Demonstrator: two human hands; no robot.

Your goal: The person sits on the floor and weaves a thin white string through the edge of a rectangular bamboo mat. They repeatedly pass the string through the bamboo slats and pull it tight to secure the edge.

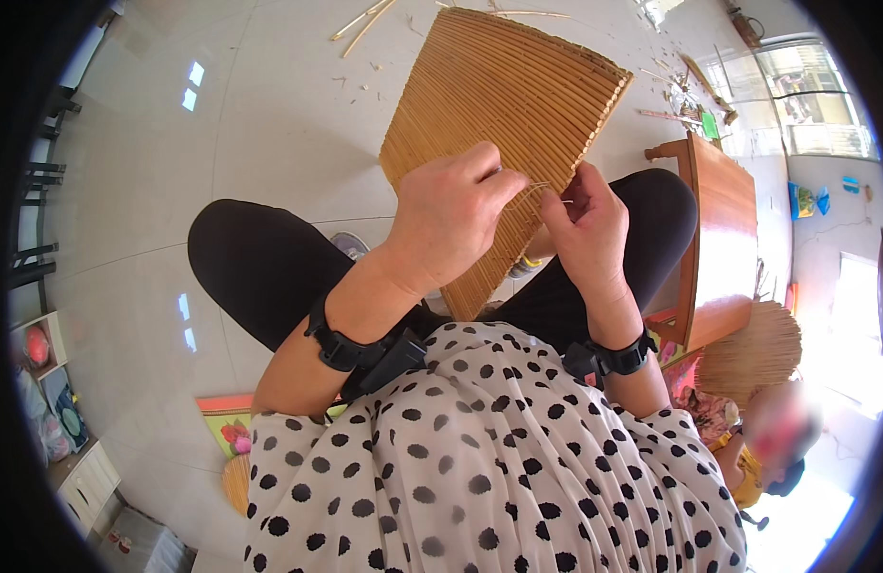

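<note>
Wooden table point(723, 205), scattered bamboo strips point(363, 19)

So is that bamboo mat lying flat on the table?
No, the bamboo mat rests across the person's lap, held by the left hand and right hand, while the wooden table stands beside it.

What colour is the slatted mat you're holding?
Golden tan, like bamboo; the slatted mat shows clearly in the head view.

Premises appear to be a home room used for handcraft: glossy white tiled floor point(269, 105) strewn with pale bamboo offcuts point(363, 21), low brown wooden table point(723, 224), white storage cabinet point(86, 482), and bright window point(812, 95).
</note>
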